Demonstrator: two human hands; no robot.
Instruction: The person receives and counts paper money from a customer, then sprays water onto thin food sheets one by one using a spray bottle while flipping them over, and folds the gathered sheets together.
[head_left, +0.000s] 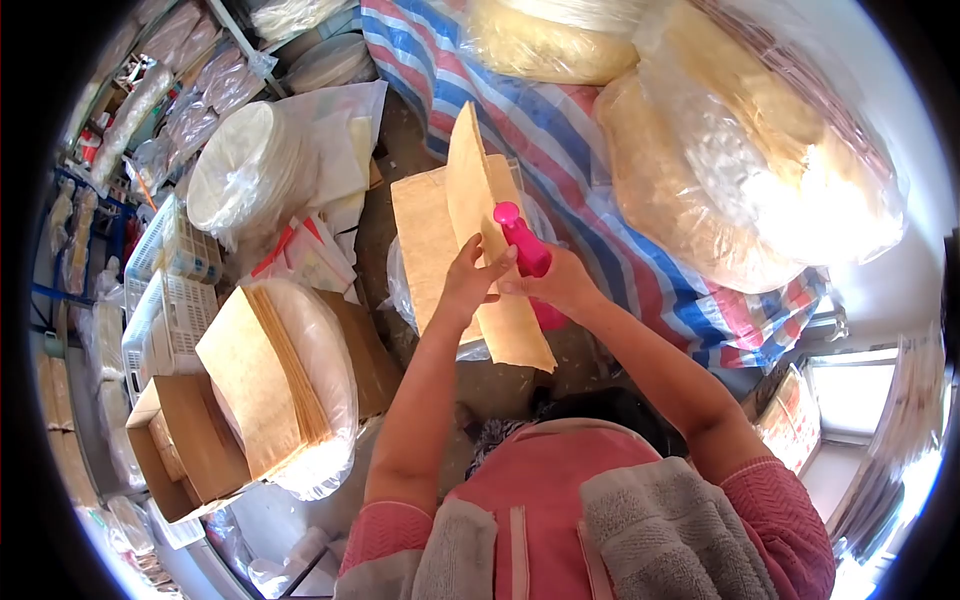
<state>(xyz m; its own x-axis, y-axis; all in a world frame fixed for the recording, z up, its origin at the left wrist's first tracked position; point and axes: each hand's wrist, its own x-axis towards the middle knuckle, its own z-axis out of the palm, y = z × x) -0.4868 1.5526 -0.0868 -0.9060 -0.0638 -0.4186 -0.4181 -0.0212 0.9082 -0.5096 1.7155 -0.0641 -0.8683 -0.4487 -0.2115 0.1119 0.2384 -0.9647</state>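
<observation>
My right hand (pixel 560 280) is closed round a bright pink tool (pixel 527 250) with a round knob at its upper end. My left hand (pixel 474 278) is beside it, its fingers apart and its fingertips close to the tool and the brown sheet; whether they touch is unclear. Beneath both hands a long folded strip of brown paper (pixel 468 190) stands partly upright over a flat brown sheet (pixel 420 230). Another pink part (pixel 547 315) shows below my right hand, partly hidden by it.
At the left, a stack of brown sheets (pixel 262 385) leans by an open cardboard box (pixel 190 450). White plastic baskets (pixel 175 320) and a wrapped round bundle (pixel 245 175) are behind. Large plastic-wrapped bundles (pixel 690 170) lie on striped sheeting (pixel 560 160) at the right.
</observation>
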